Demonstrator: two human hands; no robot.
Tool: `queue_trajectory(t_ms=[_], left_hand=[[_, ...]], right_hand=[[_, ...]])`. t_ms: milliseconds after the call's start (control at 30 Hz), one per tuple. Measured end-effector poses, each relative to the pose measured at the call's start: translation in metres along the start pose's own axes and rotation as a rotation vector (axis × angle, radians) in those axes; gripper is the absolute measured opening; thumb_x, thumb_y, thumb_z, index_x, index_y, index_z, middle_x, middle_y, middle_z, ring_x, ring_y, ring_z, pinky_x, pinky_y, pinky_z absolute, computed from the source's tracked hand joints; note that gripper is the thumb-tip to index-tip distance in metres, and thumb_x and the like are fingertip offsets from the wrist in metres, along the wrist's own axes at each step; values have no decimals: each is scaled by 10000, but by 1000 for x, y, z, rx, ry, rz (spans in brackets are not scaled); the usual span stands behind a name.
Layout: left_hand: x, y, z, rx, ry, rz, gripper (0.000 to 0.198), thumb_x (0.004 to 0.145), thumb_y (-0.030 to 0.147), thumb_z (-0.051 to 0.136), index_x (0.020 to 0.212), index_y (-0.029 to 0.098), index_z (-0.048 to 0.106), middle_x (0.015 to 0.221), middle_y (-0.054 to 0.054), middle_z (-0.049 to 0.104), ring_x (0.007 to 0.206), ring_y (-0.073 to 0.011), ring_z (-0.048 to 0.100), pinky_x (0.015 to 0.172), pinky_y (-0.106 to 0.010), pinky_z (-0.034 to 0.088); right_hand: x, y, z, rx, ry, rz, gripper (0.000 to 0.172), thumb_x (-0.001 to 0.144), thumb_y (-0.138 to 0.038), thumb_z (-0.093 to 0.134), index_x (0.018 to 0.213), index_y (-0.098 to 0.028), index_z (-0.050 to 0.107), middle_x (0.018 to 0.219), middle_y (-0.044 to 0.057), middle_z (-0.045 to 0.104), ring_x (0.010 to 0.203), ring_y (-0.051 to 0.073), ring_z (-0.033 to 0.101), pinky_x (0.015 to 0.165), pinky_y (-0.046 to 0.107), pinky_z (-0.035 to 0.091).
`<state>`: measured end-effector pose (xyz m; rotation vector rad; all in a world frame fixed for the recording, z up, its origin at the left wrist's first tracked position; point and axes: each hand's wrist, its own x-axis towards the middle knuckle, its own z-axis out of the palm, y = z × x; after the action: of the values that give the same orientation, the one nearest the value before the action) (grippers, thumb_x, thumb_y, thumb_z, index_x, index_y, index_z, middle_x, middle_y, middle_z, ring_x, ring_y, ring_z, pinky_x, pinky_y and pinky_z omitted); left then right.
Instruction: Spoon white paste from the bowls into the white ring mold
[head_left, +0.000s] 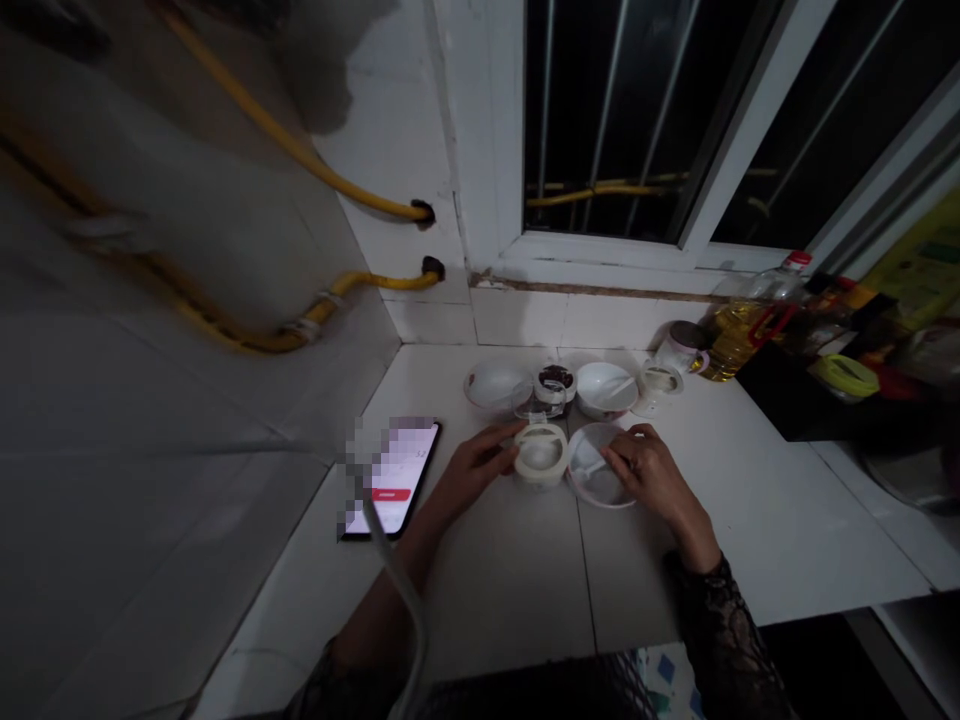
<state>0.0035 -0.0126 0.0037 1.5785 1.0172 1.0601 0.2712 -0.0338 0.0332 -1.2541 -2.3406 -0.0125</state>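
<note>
My left hand (484,462) is at the left side of a small round seasoning jar (541,470), its thumb and forefinger against the cream rim. The jar's clear lid (541,402) is flipped up at the back. Just right of the jar stands a white bowl (604,492). My right hand (646,472) is over the bowl's right edge, fingers pinched on the handle of a small white spoon (589,469) that reaches into the bowl. The fingers partly hide the handle. What lies in the bowl is too dim to make out.
Behind are two more bowls (498,388) (598,384), a jar of dark contents (555,380) and another clear-lidded jar (660,380). A lit phone (405,480) lies left, a pale cable (401,585) crossing before it. Oil bottle (731,335) and black box (787,395) stand right.
</note>
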Motion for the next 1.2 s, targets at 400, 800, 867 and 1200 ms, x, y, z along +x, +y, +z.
queue_trajectory(t_ms=[400, 800, 867, 1200], left_hand=[[-1, -1, 0, 26, 8, -3, 414, 803, 351, 604, 1170, 169, 662, 1071, -95, 669, 625, -100, 580, 632, -263, 540], [0, 0, 0, 35, 7, -5, 424, 797, 371, 612, 1169, 174, 666, 1116, -108, 659, 623, -103, 589, 629, -265, 540], [0, 0, -1, 29, 8, -5, 425, 795, 375, 615, 1166, 176, 668, 1118, -108, 661, 620, -103, 587, 623, -264, 539], [0, -1, 0, 31, 6, -3, 420, 800, 376, 602, 1170, 186, 664, 1097, -88, 662, 624, -98, 580, 626, -261, 541]], right_hand=[[-4, 5, -8, -2, -10, 20, 420, 988, -359, 359, 637, -188, 515, 588, -9, 582, 548, 116, 492, 813, 309, 351], [-5, -3, -9, 284, -13, 93, 455, 963, -351, 403, 540, -200, 332, 488, -65, 370, 470, 92, 338, 774, 287, 385], [-4, -4, -9, 287, 21, 126, 459, 958, -355, 400, 534, -203, 311, 489, -59, 346, 479, 99, 353, 715, 271, 383], [-3, -2, -3, 148, 50, 126, 462, 966, -363, 377, 534, -200, 348, 484, -48, 395, 471, 96, 368, 708, 264, 370]])
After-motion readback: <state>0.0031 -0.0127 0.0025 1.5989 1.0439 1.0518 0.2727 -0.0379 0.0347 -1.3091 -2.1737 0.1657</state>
